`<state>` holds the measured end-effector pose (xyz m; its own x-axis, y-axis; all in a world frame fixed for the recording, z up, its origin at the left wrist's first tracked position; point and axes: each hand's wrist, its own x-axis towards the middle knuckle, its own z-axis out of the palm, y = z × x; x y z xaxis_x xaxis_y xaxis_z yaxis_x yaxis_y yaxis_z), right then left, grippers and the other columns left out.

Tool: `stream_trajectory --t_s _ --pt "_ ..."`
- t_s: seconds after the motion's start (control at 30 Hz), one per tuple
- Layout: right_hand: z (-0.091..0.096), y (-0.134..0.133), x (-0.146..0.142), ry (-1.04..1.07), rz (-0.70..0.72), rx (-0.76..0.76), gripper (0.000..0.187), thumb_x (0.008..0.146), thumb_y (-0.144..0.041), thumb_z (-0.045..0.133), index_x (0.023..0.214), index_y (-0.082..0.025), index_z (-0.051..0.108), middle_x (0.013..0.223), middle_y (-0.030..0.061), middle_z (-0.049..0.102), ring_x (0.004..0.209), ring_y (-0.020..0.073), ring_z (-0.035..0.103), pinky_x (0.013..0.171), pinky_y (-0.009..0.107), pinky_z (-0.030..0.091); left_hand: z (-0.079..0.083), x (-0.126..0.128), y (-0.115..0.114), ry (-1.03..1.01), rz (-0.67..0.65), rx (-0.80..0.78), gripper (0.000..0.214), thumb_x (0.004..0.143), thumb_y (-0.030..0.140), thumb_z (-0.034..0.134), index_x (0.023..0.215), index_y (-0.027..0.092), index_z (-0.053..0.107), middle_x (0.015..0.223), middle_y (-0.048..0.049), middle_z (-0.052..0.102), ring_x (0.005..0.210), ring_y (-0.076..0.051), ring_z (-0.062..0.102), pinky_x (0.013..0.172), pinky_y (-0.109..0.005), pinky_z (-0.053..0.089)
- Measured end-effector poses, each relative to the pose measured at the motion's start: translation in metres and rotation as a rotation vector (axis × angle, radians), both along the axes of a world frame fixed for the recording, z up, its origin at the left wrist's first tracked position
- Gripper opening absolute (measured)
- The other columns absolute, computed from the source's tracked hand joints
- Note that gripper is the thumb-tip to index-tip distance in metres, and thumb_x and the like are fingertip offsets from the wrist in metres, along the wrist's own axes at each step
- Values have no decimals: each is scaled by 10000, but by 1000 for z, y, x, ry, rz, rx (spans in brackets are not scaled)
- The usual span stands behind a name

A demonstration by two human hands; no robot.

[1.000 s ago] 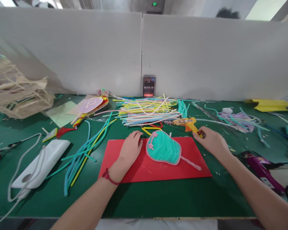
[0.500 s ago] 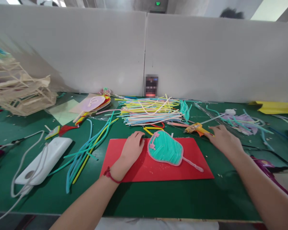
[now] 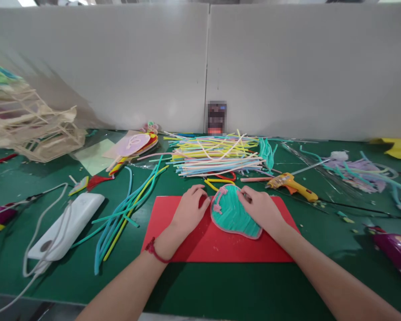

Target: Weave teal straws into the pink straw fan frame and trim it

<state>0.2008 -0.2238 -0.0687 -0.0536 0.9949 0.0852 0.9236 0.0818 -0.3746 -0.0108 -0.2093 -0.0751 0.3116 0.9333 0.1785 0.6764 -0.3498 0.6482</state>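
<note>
A hand-fan shape [image 3: 232,214] with a green striped face, a pink rim and a small pink flower twig at its upper left lies on a red board [image 3: 194,247]. My right hand [image 3: 262,207] is at the fan's upper right edge, thumb and fingers closed on it; the hand and forearm hide the fan's handle. Just left of the fan, my left hand [image 3: 190,211] rests on the board, fingers bent and thumb apart, holding nothing. A yellow glue gun [image 3: 296,187] lies on the table beyond my right hand.
Behind the board lies a pile of coloured pipe cleaners [image 3: 214,156]. More blue, green and yellow strips [image 3: 127,209] are at left, beside a white power bank [image 3: 67,225] with a cable. Purple tools [image 3: 394,249] lie at right. A partition [image 3: 120,67] stands at the back.
My right hand has let go of the glue gun, which now lies on the table, and has moved left onto the fan. My left hand stays beside the fan. The view has tilted down.
</note>
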Motion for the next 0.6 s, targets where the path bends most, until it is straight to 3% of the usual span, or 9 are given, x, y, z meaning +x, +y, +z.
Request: stream_trajectory --t_s 0.13,0.2,0.37,0.5,0.6 --pt "-12 -2 6 -50 -80 234 252 883 -338 376 861 -198 584 883 71 618 755 198 614 483 250 354 5 3 -3 -5 -41 -57 119 843 255 509 837 183 603 1196 -78 549 1132 -216 511 982 -420 408" --pt "-14 -2 9 -71 -91 268 256 880 -350 396 962 -200 587 1014 89 606 865 228 613 507 266 401 5 3 -3 2 -55 -64 113 813 283 559 850 187 607 1215 -80 540 1156 -230 493 991 -440 396" --pt "-12 2 16 179 -5 124 255 859 -388 464 996 -216 594 958 48 645 844 207 613 668 312 485 1 1 -3 17 -77 -55 153 793 318 592 881 194 608 1249 -82 520 1182 -230 471 1000 -443 385" --pt "-6 6 24 354 -27 3 323 797 -427 547 1028 -212 615 819 32 642 650 164 576 576 284 470 0 1 -4 -5 -122 -63 141 799 304 582 894 205 612 1266 -84 507 1194 -237 462 996 -452 388" --pt "-2 9 27 497 5 -73 293 770 -444 570 920 -205 649 772 27 642 648 164 566 573 280 458 -1 2 -3 -69 -142 -82 160 807 290 570 943 216 609 1283 -76 495 1213 -231 442 1018 -448 365"
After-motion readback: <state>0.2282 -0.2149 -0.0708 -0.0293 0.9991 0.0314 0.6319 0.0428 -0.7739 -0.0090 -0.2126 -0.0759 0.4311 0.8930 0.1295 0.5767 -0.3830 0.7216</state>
